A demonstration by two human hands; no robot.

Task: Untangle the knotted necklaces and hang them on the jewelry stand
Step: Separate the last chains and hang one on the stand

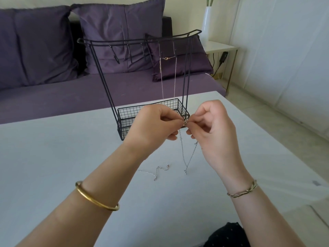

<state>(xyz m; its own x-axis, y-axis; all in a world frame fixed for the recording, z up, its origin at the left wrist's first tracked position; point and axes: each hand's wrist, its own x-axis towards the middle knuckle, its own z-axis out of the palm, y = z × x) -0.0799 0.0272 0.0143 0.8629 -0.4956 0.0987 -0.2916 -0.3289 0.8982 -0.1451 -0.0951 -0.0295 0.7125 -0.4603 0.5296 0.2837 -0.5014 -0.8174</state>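
Note:
A black wire jewelry stand (106, 77) with a mesh basket base stands on the pale table (53, 157). One thin necklace (174, 75) hangs from a hook near its right side. In front of the basket, my left hand (156, 123) and my right hand (211, 129) meet, both pinching the clasp end of a thin silver necklace (185, 154). Its chain droops in a loop between my hands down to the table. Another silver necklace (156, 172) lies loose on the table below my left hand.
A purple sofa with cushions (44, 45) runs behind the table. A white vase (207, 22) stands on a small side table (222, 47) at the back right, with a cable beside it. Dark dotted cloth (226, 236) shows at the bottom edge.

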